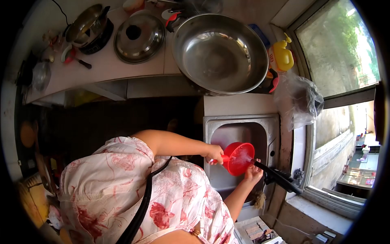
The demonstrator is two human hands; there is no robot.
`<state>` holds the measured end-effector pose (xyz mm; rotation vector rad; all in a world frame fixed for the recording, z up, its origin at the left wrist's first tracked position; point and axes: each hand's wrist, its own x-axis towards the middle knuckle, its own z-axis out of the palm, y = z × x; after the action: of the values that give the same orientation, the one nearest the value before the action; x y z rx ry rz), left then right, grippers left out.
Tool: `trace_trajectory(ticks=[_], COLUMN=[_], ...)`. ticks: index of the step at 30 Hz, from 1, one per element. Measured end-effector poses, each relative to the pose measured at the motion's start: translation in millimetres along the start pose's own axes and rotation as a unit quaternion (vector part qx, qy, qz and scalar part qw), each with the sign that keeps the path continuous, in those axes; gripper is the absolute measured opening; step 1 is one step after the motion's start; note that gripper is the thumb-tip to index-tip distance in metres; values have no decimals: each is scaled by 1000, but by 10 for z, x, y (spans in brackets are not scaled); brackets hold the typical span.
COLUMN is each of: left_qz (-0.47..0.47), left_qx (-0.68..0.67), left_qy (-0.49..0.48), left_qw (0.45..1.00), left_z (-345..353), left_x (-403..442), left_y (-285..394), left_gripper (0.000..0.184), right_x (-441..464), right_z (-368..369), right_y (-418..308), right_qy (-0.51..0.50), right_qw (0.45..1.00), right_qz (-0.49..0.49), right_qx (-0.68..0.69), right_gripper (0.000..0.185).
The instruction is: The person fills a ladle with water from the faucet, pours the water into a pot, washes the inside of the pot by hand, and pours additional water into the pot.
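Note:
In the head view, my left hand [214, 154] is closed round the handle of a red plastic water scoop [234, 164]. The scoop is held over a stainless steel sink [221, 179], and frothy water shows inside it. From the right, a black faucet [280, 178] reaches to the scoop's rim and runs water into it. My right hand [252, 174] is curled at the tip of the faucet spout, close against the scoop's edge. Part of its grip is hidden.
Beyond the sink, a large steel basin [219, 55] stands on the counter. Near it are a lidded pan [140, 38], a smaller pot [87, 30], a yellow pump bottle [282, 55] and a clear plastic bag [298, 99]. A window [337, 44] borders the right side.

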<state>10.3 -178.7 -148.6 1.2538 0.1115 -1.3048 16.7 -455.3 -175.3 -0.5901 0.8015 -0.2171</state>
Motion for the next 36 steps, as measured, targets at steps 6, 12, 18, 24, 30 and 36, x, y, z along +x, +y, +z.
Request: trace_trajectory(ticks=[6,12,18,24,30,36], left_qz=[0,7,6,2,4,11], left_qx=[-3,3,9,-1,-7,1], left_qy=[0,5,10,9,13,16], left_qw=[1000,1000,1000,1000,1000,1000], left_z=[0,3,29,19,29,13], left_x=[5,-11,-52,-63,-122,-309], left_y=[-16,-3,14,-35,-20,38], left_gripper=[29,28,27,26,26,26], right_x=[136,111,204,34,79,-350], right_z=[-123,-15,-12,149,126,275], right_y=[-37,-122,-174,-116,-153,-259], right_qy=[29,71,-34,38,-32,-178], right_qw=[999,997,997,998,997,969], right_qz=[4,-22,4,-2,-34,-32], right_qx=[-29,26,66,57,63,171], right_gripper=[29,27,22,22,20,23])
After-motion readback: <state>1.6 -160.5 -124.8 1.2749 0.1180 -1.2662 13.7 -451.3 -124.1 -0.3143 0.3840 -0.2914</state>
